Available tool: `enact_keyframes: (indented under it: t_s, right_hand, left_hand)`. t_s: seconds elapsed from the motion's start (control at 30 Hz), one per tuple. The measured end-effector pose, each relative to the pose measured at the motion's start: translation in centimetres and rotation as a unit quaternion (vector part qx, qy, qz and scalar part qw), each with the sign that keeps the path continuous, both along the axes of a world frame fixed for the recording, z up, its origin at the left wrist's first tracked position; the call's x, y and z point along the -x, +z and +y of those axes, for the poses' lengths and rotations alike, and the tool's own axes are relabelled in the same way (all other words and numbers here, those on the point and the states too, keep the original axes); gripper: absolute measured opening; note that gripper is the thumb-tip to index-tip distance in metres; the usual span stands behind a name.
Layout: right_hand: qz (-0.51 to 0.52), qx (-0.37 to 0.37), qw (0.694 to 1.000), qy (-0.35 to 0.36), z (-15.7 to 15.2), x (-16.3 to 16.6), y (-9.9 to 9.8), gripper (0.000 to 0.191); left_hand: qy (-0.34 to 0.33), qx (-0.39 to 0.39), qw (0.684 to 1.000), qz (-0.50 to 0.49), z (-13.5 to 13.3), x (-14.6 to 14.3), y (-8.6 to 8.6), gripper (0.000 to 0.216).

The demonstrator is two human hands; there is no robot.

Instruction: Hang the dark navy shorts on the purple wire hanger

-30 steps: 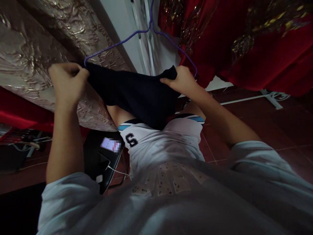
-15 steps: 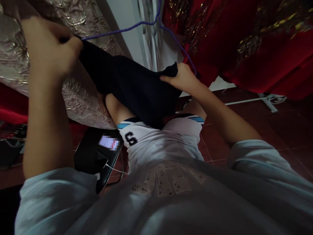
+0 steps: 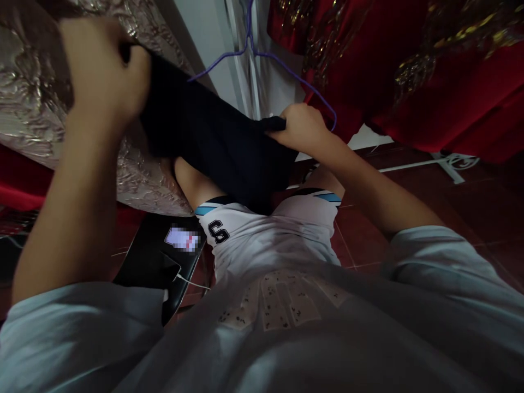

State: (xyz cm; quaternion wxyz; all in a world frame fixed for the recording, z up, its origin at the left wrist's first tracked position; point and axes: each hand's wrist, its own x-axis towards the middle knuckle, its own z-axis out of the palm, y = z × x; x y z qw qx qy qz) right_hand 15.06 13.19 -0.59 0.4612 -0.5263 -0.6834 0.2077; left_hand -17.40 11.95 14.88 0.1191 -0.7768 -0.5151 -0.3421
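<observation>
The grey shirt carries pale panels whose tiny dark marks I can't read. The dark cloth stretches before the legs, below white shorts bearing a block character, perhaps a 6. A purple hanger meets its upper edge, which the left hand and right hand clutch, well apart. The phone shows a lit, illegible screen.

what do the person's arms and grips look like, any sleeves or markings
The left arm and right arm are bare below loose, plain, pale grey short sleeves. The left grip and right grip are bare hands: no gloves, watches, cables or markings show.
</observation>
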Motion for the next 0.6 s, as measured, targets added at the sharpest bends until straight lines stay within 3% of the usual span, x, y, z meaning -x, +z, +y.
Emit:
enact_keyframes:
  t_s: [0.07, 0.13, 0.23, 0.3, 0.33, 0.4, 0.47, 0.53, 0.6]
  right_hand:
    - [-0.059, 0.004, 0.998, -0.014, -1.0, -0.1, 0.5, 0.041]
    - [-0.137, 0.004, 0.99, -0.029, -2.2, -0.1, 1.1, 0.035]
    - [-0.241, -0.01, 0.969, -0.047, -3.9, -0.2, 1.8, 0.027]
    - [-0.258, -0.02, 0.965, -0.044, -4.7, -0.9, 2.0, 0.019]
    - [-0.239, -0.032, 0.97, -0.04, -5.0, -1.5, 2.0, 0.022]
    - [-0.16, -0.082, 0.983, -0.046, -5.5, -3.2, 1.9, 0.045]
    - [-0.061, -0.141, 0.984, -0.095, -5.8, -5.5, 1.9, 0.065]
    - [0.005, -0.154, 0.979, -0.137, -5.8, -8.0, 2.1, 0.055]
    - [0.054, -0.076, 0.991, -0.092, -5.4, -10.1, 2.6, 0.024]
  left_hand:
    - [-0.032, 0.045, 0.997, 0.057, 0.5, -2.6, -1.2, 0.016]
    - [-0.079, 0.086, 0.992, 0.045, 1.6, -4.2, -3.0, 0.021]
    - [-0.156, 0.094, 0.983, 0.022, 3.3, -4.6, -5.5, 0.043]
    - [-0.194, 0.084, 0.977, 0.025, 4.2, -3.9, -6.3, 0.049]
    - [-0.205, 0.083, 0.975, 0.033, 4.5, -3.5, -6.4, 0.044]
    - [-0.212, 0.083, 0.972, 0.049, 4.7, -2.8, -6.1, 0.028]
    - [-0.205, 0.089, 0.974, 0.043, 4.6, -2.4, -5.4, 0.024]
    - [-0.187, 0.098, 0.977, 0.032, 4.3, -2.1, -4.7, 0.032]
    - [-0.167, 0.098, 0.981, 0.031, 4.1, -1.9, -4.3, 0.038]
